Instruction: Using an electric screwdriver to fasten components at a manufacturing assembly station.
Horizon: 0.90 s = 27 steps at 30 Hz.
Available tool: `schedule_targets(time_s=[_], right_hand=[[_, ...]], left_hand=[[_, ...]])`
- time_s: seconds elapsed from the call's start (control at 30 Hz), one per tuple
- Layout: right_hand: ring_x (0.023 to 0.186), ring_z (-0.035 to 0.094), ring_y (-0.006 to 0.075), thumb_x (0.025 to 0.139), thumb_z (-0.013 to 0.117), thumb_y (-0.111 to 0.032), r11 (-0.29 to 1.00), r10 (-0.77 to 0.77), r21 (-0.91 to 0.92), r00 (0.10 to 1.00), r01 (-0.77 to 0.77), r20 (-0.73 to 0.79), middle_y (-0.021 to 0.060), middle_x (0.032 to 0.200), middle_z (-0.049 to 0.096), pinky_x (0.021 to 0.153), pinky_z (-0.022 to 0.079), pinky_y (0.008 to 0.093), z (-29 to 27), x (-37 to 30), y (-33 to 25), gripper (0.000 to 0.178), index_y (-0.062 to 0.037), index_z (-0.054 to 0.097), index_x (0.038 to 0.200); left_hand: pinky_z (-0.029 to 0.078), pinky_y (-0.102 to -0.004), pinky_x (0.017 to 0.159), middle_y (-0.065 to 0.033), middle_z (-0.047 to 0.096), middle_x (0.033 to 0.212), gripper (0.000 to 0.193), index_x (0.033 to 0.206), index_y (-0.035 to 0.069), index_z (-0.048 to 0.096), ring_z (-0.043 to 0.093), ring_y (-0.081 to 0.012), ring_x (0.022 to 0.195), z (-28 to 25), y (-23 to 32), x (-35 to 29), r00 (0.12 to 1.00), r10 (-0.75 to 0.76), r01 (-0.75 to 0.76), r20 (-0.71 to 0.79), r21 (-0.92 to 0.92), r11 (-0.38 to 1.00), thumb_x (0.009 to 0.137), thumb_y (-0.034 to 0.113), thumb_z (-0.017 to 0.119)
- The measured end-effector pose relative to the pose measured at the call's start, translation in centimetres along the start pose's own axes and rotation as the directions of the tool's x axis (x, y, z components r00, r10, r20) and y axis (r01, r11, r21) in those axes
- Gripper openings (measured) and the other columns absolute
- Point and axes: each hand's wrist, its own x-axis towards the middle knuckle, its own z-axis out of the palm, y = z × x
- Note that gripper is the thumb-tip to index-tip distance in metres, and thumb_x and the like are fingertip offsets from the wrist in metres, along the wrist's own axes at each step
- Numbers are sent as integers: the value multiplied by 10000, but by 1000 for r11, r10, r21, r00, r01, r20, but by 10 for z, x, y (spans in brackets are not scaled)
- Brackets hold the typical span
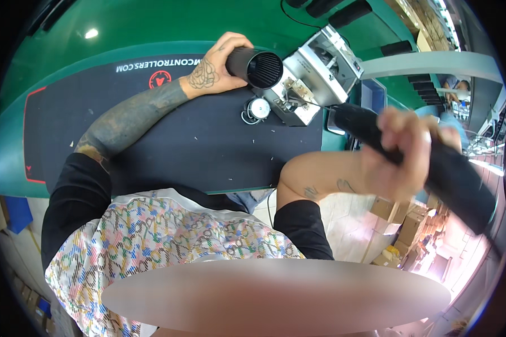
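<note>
My left hand point(216, 63) is wrapped around a black cylinder with a grilled round end point(256, 67), held low over the black mat point(152, 129). The grille faces a grey metal device with exposed parts point(315, 73) on the mat's far right corner. A small round silver part with wire loops point(257, 108) lies beside that device, just below the cylinder. My right hand point(402, 151) grips a long black tube-shaped object point(444, 168), raised off the table's right edge and blurred.
The mat lies on a green table point(123, 33). Black blocks point(348, 14) sit at the far edge. Cardboard boxes point(402, 224) stand on the floor to the right. Another person point(455, 87) is far off at the right.
</note>
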Motion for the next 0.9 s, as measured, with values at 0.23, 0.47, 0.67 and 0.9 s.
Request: schedule_targets(time_s=[0.23, 0.47, 0.67, 0.9], right_hand=[[531, 440, 115, 809, 524, -68, 715, 324, 560, 908, -418, 264, 12, 663, 446, 581, 378, 295, -9, 9, -9, 295, -48, 430, 1087], [538, 521, 65, 786, 633, -148, 603, 42, 797, 998, 14, -49, -44, 629, 521, 574, 434, 226, -33, -1, -34, 259, -61, 501, 991], [571, 455, 126, 834, 483, -119, 843, 42, 518, 978, -145, 206, 3, 694, 442, 621, 368, 317, 14, -1, -11, 270, -96, 463, 1102], [468, 434, 155, 716, 538, 78, 841, 194, 518, 981, -154, -23, 70, 630, 489, 466, 420, 327, 44, -2, 15, 431, -71, 390, 1092]], left_hand=[[450, -339, 865, -86, 509, 1088, 629, 1096, 79, 457, 533, -248, 1009, 0, -5, -2, 998, 59, -59, -34, -12, 998, 590, 162, 819], [459, -304, 888, -101, 550, 1071, 564, 1082, 63, 407, 563, -200, 1011, 1, -6, -3, 999, 24, -21, 27, -89, 996, 661, 78, 781], [461, -309, 888, -107, 548, 1068, 596, 1097, 62, 396, 565, -206, 1006, 1, -8, -4, 1000, 16, -14, 21, -95, 995, 647, 72, 787], [455, -313, 899, -114, 545, 1070, 611, 1100, 54, 391, 561, -217, 1015, 1, -3, -2, 1000, -6, 7, 13, -114, 993, 637, 54, 789]])
